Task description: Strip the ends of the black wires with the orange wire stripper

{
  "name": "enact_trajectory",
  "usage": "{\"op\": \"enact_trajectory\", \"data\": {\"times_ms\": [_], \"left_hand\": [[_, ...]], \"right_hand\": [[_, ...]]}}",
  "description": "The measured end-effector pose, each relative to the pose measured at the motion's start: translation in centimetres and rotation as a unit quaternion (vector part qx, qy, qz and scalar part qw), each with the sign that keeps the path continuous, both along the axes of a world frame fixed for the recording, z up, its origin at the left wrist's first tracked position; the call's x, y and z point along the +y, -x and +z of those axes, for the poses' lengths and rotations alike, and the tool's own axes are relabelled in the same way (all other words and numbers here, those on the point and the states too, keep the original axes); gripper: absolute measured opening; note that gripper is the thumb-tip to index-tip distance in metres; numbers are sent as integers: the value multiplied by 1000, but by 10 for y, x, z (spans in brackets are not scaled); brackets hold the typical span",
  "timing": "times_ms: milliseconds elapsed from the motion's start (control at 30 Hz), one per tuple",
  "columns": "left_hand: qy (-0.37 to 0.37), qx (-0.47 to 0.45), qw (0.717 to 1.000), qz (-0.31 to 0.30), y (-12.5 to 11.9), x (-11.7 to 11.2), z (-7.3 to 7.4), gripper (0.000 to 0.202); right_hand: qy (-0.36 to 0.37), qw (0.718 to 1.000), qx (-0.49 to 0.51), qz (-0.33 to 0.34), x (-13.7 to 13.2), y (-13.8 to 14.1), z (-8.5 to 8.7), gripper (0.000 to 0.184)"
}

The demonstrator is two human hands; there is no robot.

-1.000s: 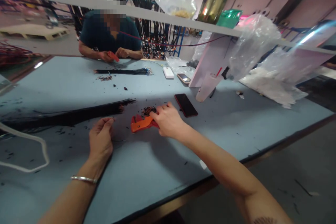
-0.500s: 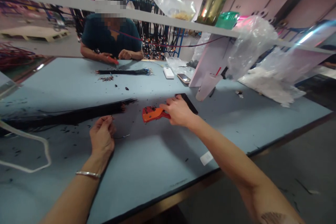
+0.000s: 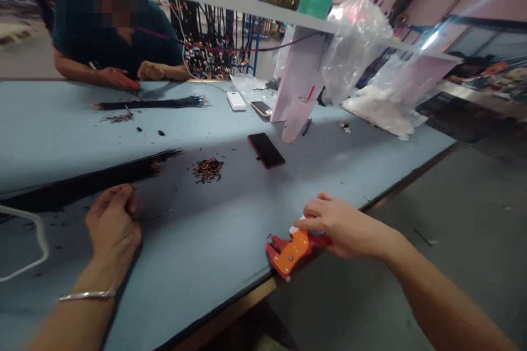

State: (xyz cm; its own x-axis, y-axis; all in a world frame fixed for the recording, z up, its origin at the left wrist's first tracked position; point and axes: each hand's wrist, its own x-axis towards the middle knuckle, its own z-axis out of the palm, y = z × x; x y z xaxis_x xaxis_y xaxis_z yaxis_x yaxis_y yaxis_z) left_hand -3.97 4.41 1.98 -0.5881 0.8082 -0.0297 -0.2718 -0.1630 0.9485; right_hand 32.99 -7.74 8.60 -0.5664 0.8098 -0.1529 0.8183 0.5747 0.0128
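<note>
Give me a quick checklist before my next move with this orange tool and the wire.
1. Right hand grips the orange tool: ok.
2. Orange tool fully on the table: not ok, it sits at the front edge, partly over it.
3. Left hand pinches the thin wire: ok.
4. Tool's jaws open: cannot tell, blurred.
5. Phone and scrap pile apart from both hands: ok.

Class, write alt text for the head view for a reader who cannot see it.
The right hand grips an orange tool at the near edge of the blue table, while the left hand pinches a thin wire beside a black wire bundle. Another person works opposite.
</note>
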Motion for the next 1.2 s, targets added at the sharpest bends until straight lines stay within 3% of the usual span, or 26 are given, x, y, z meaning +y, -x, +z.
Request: {"op": "enact_trajectory", "data": {"times_ms": [67, 167, 233, 300, 367, 433, 567, 633, 767, 900, 1000, 1133, 1200], "left_hand": [[3, 11, 1000, 3, -1, 0, 2, 12], [0, 10, 1000, -1, -1, 0, 3, 12], [-6, 2, 1000, -3, -1, -1, 2, 12], [-8, -1, 1000, -3, 0, -2, 1, 11], [-8, -1, 1000, -8, 0, -3, 1, 11], [-10, -1, 1000, -16, 0, -3, 0, 10], [0, -4, 1000, -15, -1, -2, 1, 11], [9, 3, 1000, -7, 0, -2, 1, 11], [9, 6, 1000, -7, -1, -2, 1, 10], [1, 14, 1000, -4, -4, -2, 0, 10], [3, 25, 1000, -7, -5, -2, 0, 8], [-3, 27, 999, -23, -2, -3, -2, 7], [-7, 23, 999, -31, 0, -4, -4, 7]], "right_hand": [[-22, 1000, -3, 11, 22, 5, -13, 32], [-155, 986, 2, -56, 59, 11, -25, 43], [-147, 987, 44, -41, 73, 11, -23, 42], [-85, 994, 69, 21, 74, 7, -14, 34], [-39, 996, 48, 65, 65, -1, -5, 33], [-19, 997, 25, 67, 51, -15, 2, 33], [-42, 999, 3, -4, 17, -42, 2, 35], [-94, 993, -19, -61, -4, -50, -3, 34], [-108, 984, -39, -139, -51, -46, -17, 54], [-125, 971, -30, -200, -70, -20, -28, 51], [-131, 966, -34, -220, -46, 12, -33, 49], [-102, 972, -8, -213, 22, 63, -35, 51], [-121, 973, 10, -195, 58, 85, -33, 51]]}}
